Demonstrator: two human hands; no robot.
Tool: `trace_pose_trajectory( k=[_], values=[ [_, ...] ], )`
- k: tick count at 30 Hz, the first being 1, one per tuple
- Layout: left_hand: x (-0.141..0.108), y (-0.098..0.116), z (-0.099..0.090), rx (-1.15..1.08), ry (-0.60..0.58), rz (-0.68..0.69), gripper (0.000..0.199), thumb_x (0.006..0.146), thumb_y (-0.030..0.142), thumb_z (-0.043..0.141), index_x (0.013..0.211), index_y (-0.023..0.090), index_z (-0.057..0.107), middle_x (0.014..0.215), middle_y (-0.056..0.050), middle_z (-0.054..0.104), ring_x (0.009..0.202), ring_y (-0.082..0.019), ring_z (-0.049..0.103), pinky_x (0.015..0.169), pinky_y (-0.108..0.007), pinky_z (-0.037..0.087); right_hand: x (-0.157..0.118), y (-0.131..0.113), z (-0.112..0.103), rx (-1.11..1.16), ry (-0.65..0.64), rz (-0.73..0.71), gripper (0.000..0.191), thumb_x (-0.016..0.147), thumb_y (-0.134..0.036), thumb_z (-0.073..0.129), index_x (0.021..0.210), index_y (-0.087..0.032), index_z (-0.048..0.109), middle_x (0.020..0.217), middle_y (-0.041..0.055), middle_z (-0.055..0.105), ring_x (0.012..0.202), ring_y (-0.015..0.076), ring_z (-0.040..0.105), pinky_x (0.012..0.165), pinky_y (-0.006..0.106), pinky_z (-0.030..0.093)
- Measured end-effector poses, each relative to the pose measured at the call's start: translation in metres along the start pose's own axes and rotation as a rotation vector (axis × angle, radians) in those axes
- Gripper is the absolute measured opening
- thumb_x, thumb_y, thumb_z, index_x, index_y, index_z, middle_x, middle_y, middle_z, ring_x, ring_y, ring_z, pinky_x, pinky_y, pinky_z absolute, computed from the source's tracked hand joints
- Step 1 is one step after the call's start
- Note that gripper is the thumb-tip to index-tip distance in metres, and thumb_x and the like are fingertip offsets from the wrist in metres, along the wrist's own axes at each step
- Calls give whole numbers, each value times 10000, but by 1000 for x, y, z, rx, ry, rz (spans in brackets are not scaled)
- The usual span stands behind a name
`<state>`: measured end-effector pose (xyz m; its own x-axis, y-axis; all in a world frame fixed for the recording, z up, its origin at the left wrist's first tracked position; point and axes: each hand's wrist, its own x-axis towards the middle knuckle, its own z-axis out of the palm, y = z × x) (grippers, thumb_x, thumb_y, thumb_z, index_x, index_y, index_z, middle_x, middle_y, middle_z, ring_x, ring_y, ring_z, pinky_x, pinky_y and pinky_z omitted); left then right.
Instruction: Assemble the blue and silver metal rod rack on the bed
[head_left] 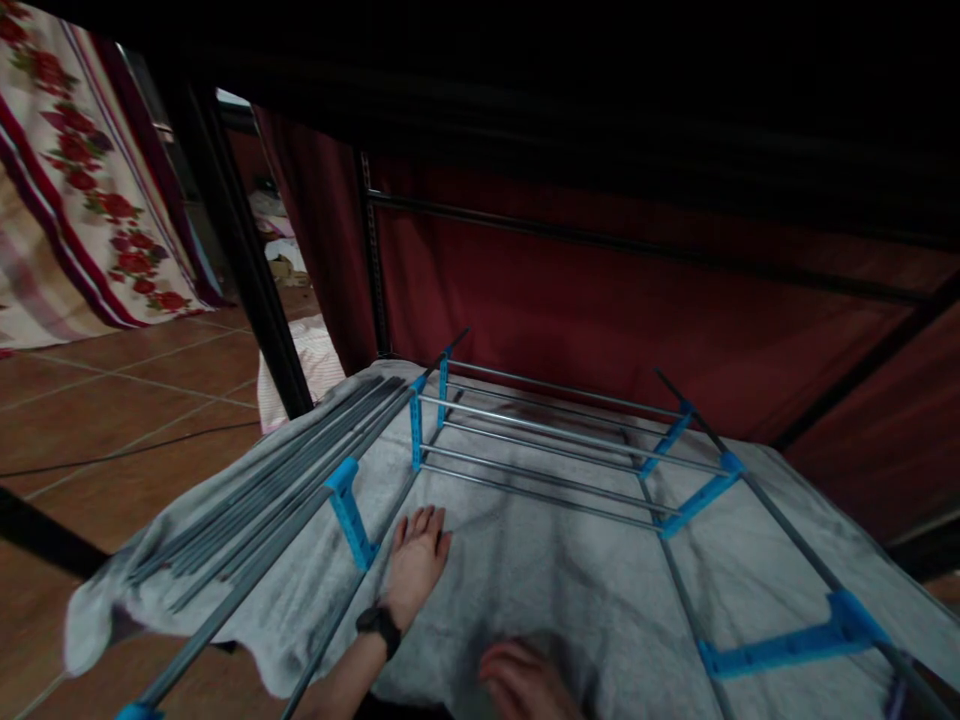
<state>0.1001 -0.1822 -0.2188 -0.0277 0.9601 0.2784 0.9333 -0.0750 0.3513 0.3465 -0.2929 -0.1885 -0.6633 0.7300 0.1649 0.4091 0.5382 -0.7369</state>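
My left hand (418, 556), with a dark watch (380, 626) on the wrist, lies palm down on the grey cloth (517, 590), fingers stretched out. It is beside a blue plastic bracket (350, 515) that joins two grey tubes on the left. Low in the view, my right hand (523, 682) is smeared by motion, and its grip cannot be made out. Beyond both hands stands a partly built rack of metal rods (555, 428). Blue brackets hold the rods at each end. A further blue bracket (787, 645) joins the right-hand tubes nearer to me.
Several loose grey tubes (277, 480) lie along the cloth's left side. A dark overhang covers the top, and a black post (244, 250) rises at left. A red curtain (600, 310) hangs behind. Beyond the post are a tiled floor (150, 390) and a floral cloth (82, 180).
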Motion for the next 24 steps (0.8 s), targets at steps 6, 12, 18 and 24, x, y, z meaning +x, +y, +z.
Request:
trace_pose_trajectory(
  k=[6, 12, 18, 24],
  values=[
    [65, 0, -14, -593, 325, -380, 534, 924, 322, 516, 1405, 91, 490, 1461, -239, 559, 1403, -311, 514, 1205, -470, 391, -33, 91, -95, -334, 762, 242, 389, 1041, -351, 390, 1280, -214, 665, 1249, 143, 698, 1177, 304, 669, 1019, 474, 561],
    [131, -11, -30, -774, 476, -478, 501, 933, 436, 477, 1349, 159, 461, 1434, -209, 563, 1377, -302, 518, 1172, -501, 406, -8, 116, -170, -650, 809, 225, 433, 1041, -310, 379, 1418, -200, 562, 1393, 147, 611, 1316, 279, 560, 1104, 507, 480],
    [163, -16, -38, -763, 370, -467, 313, 844, 482, 581, 1009, 216, 589, 849, -39, 654, 824, -250, 642, 878, -424, 545, 34, 139, -186, -860, 692, 252, 447, 1026, -226, 375, 1441, -147, 522, 1381, 164, 608, 1294, 286, 556, 1093, 492, 463],
    [174, -25, -34, -812, 361, -514, 281, 770, 430, 642, 917, 190, 647, 730, -4, 624, 734, -215, 607, 724, -341, 506, 89, 110, -162, -901, 354, 201, 431, 1029, -194, 425, 1450, -177, 520, 1342, 129, 636, 1199, 251, 607, 1068, 421, 485]
  ],
)
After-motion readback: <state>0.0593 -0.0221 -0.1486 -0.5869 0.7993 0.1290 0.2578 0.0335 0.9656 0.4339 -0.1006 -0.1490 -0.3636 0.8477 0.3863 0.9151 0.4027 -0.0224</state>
